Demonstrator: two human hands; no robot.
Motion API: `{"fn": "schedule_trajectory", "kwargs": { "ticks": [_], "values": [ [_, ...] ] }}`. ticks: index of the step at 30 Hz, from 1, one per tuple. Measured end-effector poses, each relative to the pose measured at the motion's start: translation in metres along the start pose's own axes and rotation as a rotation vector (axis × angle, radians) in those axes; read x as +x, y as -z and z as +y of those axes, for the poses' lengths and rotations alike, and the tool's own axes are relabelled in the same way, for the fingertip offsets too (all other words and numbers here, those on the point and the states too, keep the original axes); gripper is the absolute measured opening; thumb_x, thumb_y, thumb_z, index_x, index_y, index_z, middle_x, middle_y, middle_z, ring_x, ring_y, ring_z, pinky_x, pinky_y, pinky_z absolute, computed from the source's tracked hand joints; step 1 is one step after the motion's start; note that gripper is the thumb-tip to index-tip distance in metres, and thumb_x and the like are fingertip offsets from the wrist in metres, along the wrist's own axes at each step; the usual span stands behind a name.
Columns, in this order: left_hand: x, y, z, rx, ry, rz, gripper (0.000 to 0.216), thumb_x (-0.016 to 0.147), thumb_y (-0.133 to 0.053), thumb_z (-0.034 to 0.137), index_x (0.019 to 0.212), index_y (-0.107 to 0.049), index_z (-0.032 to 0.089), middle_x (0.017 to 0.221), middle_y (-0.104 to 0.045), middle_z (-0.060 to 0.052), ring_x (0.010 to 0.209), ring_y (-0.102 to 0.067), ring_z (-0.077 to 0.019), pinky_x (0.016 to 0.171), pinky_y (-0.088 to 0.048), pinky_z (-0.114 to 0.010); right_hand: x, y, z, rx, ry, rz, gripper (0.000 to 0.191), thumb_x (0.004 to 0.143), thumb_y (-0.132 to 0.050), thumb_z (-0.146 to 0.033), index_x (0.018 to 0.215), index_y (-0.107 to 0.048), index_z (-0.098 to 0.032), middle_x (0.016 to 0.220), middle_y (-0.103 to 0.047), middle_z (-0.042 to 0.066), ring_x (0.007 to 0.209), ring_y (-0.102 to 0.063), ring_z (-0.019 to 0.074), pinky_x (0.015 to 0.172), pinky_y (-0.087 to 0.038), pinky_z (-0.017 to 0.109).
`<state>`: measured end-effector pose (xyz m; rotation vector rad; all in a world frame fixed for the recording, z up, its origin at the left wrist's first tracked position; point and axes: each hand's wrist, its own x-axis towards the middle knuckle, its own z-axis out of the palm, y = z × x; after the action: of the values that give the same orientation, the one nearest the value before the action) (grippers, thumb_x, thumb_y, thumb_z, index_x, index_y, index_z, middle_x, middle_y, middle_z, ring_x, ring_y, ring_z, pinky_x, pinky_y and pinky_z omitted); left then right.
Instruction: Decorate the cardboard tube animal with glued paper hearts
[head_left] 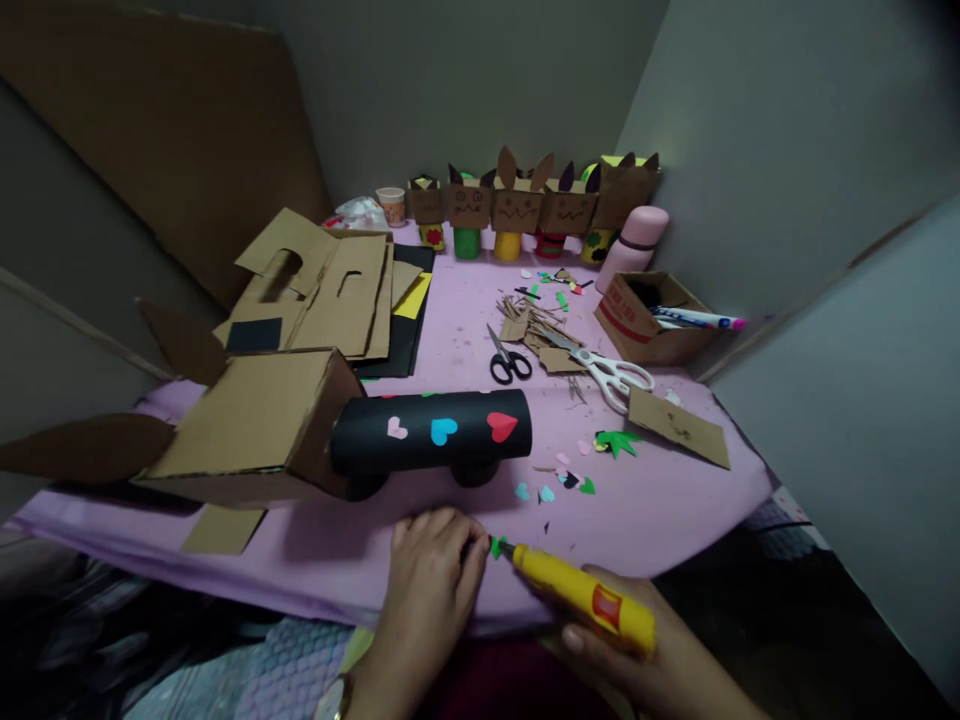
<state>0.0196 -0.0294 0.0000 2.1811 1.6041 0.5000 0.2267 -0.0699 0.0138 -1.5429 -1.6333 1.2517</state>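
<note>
My left hand (435,560) rests at the table's front edge, its fingers closed on a small green paper cutout (496,546). A yellow glue gun (581,590) with a red switch or label lies in my right hand (645,640). Its dark nozzle points left, right at the green cutout; whether they touch I cannot tell. Just beyond my left hand lies a cardboard-and-black-paper figure (427,432) on its side. Pink, blue and red hearts decorate its black tube body, and its box head (247,425) with long ears points left.
Loose paper hearts (546,493) and a green leaf-like cutout (619,443) lie on the right. Behind them are black scissors (510,362), white scissors (611,375), cardboard scraps (529,325), a pen box (652,330) and a pink bottle (637,240). Several cardboard figures (517,210) line the back.
</note>
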Motion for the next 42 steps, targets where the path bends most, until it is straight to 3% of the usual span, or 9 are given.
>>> {"fn": "schedule_trajectory", "kwargs": {
  "ticks": [6, 10, 14, 19, 22, 26, 31, 38, 42],
  "values": [
    [0.000, 0.004, 0.000, -0.142, 0.037, 0.016, 0.019, 0.086, -0.045, 0.026, 0.075, -0.059, 0.020, 0.077, -0.063, -0.002, 0.077, -0.056, -0.0206, 0.070, -0.033, -0.035, -0.005, 0.001, -0.006, 0.188, -0.064, 0.119, 0.027, 0.070, -0.060, -0.038, 0.090, -0.071, -0.024, 0.074, -0.069, 0.004, 0.068, -0.062, 0.0224, 0.064, -0.052, 0.033],
    [-0.002, 0.008, 0.005, -0.436, 0.112, 0.046, 0.020, 0.085, -0.045, 0.028, 0.073, -0.058, 0.020, 0.074, -0.060, -0.002, 0.073, -0.055, -0.0179, 0.067, -0.038, -0.031, -0.009, -0.001, -0.004, 0.237, -0.151, 0.298, 0.024, 0.066, -0.065, -0.043, 0.078, -0.069, -0.023, 0.062, -0.063, 0.002, 0.058, -0.059, 0.0211, 0.052, -0.050, 0.030],
    [0.001, 0.010, 0.011, -0.773, 0.281, 0.055, 0.019, 0.079, -0.051, 0.034, 0.067, -0.056, 0.019, 0.064, -0.055, 0.001, 0.062, -0.050, -0.0144, 0.058, -0.037, -0.025, -0.011, -0.006, -0.004, 0.317, -0.204, 0.379, 0.025, 0.064, -0.069, -0.046, 0.066, -0.062, -0.021, 0.049, -0.050, -0.004, 0.043, -0.047, 0.0145, 0.042, -0.043, 0.026],
    [0.009, 0.020, 0.021, -1.091, 0.481, 0.008, 0.026, 0.065, -0.063, 0.041, 0.060, -0.052, 0.018, 0.049, -0.042, 0.007, 0.045, -0.033, -0.0079, 0.044, -0.025, -0.020, -0.011, -0.011, -0.006, 0.442, -0.199, 0.391, 0.030, 0.063, -0.070, -0.048, 0.066, -0.061, -0.019, 0.047, -0.044, -0.006, 0.043, -0.041, 0.0109, 0.043, -0.038, 0.024],
    [0.006, 0.027, 0.030, -1.225, 0.561, -0.022, 0.026, 0.065, -0.065, 0.040, 0.062, -0.051, 0.018, 0.048, -0.034, 0.009, 0.042, -0.023, -0.0053, 0.040, -0.017, -0.019, -0.010, -0.010, -0.003, 0.493, -0.208, 0.411, 0.033, 0.063, -0.071, -0.048, 0.071, -0.062, -0.018, 0.047, -0.047, -0.006, 0.044, -0.041, 0.0102, 0.044, -0.035, 0.023],
    [0.000, 0.026, 0.034, -1.479, 0.641, -0.116, 0.025, 0.067, -0.068, 0.032, 0.065, -0.048, 0.017, 0.051, -0.035, 0.009, 0.042, -0.023, -0.0032, 0.038, -0.013, -0.016, -0.010, -0.008, 0.000, 0.552, -0.219, 0.434, 0.034, 0.066, -0.069, -0.049, 0.076, -0.060, -0.018, 0.046, -0.049, -0.006, 0.043, -0.041, 0.0096, 0.041, -0.032, 0.021],
    [0.004, 0.021, 0.027, -1.827, 0.868, -0.244, 0.017, 0.075, -0.059, 0.019, 0.069, -0.044, 0.017, 0.053, -0.036, 0.009, 0.038, -0.026, -0.0004, 0.035, -0.010, -0.013, -0.011, -0.011, 0.000, 0.578, -0.191, 0.421, 0.032, 0.066, -0.070, -0.047, 0.075, -0.060, -0.018, 0.045, -0.050, -0.006, 0.043, -0.043, 0.0091, 0.042, -0.034, 0.020],
    [0.011, 0.033, 0.030, -1.920, 0.909, -0.213, 0.018, 0.086, -0.047, 0.017, 0.069, -0.044, 0.016, 0.052, -0.036, 0.008, 0.034, -0.030, -0.0008, 0.033, -0.012, -0.012, -0.011, -0.017, 0.005, 0.563, -0.224, 0.409, 0.037, 0.065, -0.069, -0.052, 0.074, -0.059, -0.017, 0.042, -0.047, -0.007, 0.039, -0.038, 0.0081, 0.040, -0.028, 0.020],
    [0.016, 0.036, 0.031, -1.983, 0.987, -0.273, 0.023, 0.089, -0.044, 0.020, 0.065, -0.043, 0.016, 0.049, -0.035, 0.009, 0.032, -0.030, -0.0010, 0.032, -0.012, -0.012, -0.009, -0.018, 0.011, 0.539, -0.204, 0.395, 0.036, 0.067, -0.068, -0.051, 0.077, -0.060, -0.017, 0.043, -0.048, -0.007, 0.041, -0.040, 0.0095, 0.041, -0.029, 0.021]
  ]
}}
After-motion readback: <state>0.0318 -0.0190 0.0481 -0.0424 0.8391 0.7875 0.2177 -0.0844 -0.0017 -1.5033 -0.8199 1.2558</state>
